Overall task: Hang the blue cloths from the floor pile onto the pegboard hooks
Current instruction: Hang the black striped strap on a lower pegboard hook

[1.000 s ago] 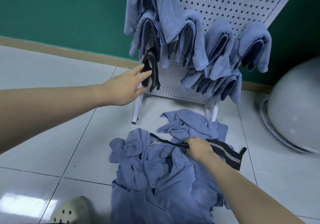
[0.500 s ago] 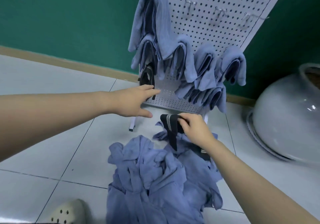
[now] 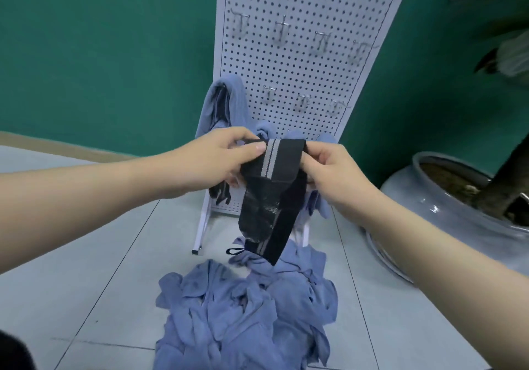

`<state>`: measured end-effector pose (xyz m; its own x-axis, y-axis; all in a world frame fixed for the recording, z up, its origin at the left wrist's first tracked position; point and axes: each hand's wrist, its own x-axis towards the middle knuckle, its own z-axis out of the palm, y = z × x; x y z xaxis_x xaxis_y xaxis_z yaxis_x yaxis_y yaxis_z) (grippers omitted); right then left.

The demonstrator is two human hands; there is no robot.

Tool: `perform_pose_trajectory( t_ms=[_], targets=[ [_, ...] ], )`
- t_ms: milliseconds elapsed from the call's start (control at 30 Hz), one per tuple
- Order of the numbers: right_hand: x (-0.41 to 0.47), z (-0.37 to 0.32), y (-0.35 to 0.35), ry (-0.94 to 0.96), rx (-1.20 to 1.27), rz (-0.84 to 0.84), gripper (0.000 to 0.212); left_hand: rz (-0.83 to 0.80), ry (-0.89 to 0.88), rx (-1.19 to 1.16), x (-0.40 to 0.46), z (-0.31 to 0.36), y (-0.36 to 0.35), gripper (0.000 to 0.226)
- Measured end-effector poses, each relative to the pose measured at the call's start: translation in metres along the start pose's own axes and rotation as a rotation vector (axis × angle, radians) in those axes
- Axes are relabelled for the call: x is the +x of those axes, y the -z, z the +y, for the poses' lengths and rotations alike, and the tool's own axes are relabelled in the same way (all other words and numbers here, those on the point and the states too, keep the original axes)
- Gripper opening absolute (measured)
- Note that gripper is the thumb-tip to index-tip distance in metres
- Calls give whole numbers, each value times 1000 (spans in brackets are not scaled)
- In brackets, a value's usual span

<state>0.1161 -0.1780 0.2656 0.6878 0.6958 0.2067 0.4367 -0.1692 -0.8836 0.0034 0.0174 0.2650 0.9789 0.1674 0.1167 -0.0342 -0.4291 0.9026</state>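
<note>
Blue cloths lay in a crumpled pile on the tiled floor, just in front of the white pegboard. More blue cloths hung on its lower hooks, partly hidden behind the hands. Bare metal hooks stuck out higher up. Left hand pinched the top edge of a black striped band, thumb over it. Right hand gripped the other top corner, fingers curled. Band was folded and hung down between the hands, above the pile, with a small loop at its lower end. Grey plant pot stood on the right, green wall behind.
</note>
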Motion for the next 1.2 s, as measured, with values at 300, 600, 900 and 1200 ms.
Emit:
perform_pose_trajectory(
  t_ms=[300,600,900,1200],
  targets=[
    [-37,2,-1,-37,142,9,26,-36,169,-422,-26,9,-19,36],
    [-43,20,-7,-102,272,-93,24,-199,54,-176,-30,1,-28,32],
    [-36,50,-19,-241,317,-345,20,161,-70,-212,-13,-14,-32,28],
    [-33,59,-34,-253,333,-326,33,36,-482,593,-2,-39,-9,45]
  ],
)
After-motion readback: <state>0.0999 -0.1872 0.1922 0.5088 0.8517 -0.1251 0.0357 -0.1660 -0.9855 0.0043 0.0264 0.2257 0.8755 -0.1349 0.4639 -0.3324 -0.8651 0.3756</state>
